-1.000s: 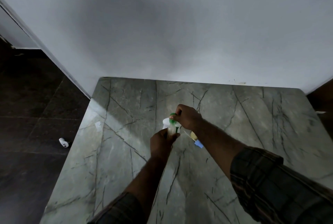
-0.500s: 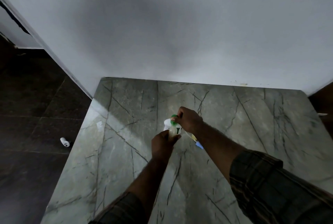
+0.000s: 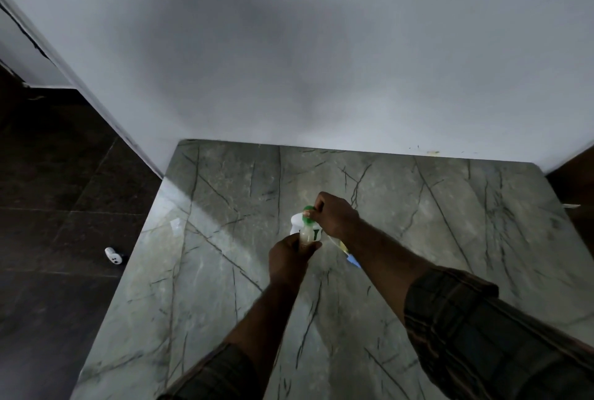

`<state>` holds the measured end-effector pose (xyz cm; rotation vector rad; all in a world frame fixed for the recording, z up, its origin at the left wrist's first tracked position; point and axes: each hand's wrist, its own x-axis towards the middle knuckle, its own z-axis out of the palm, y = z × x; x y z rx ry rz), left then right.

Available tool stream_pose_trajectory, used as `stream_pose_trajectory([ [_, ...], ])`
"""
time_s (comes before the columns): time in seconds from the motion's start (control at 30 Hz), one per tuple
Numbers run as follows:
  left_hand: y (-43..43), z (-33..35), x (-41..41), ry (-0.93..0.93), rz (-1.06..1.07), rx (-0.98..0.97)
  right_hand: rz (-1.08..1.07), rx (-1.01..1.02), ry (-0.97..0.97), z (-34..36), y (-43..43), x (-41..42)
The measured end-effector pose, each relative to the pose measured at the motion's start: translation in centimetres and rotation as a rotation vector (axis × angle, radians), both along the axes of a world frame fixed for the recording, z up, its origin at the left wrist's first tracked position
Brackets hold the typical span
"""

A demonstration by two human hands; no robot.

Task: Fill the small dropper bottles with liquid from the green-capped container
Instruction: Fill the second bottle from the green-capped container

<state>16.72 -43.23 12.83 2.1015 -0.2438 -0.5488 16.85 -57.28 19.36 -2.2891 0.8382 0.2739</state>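
Observation:
A small pale container (image 3: 308, 236) with a green cap (image 3: 309, 214) stands upright near the middle of the grey marble table (image 3: 450, 222). My left hand (image 3: 289, 258) is wrapped around its body from the near side. My right hand (image 3: 334, 214) pinches the green cap from above. A white object (image 3: 295, 222) sits just behind the container, partly hidden. Under my right forearm a yellowish item (image 3: 343, 245) with a blue piece (image 3: 353, 261) lies on the table, mostly covered. I cannot make out the dropper bottles clearly.
A white wall runs along the table's far edge. Dark tiled floor lies to the left, with a small white object (image 3: 113, 257) on it near the table's left edge. A dark gap borders the table on the right.
Both hands stay on the container and its cap, nearly in place. The view has shifted slightly; my right hand's grip on the cap has turned a little.

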Motion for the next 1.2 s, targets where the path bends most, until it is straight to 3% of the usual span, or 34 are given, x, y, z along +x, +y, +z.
stream_pose_trajectory([
  [1.2, -0.2, 0.1, 0.2, 0.015, 0.009, -0.008, -0.043, -0.017, 0.007, -0.5, 0.2, 0.4],
])
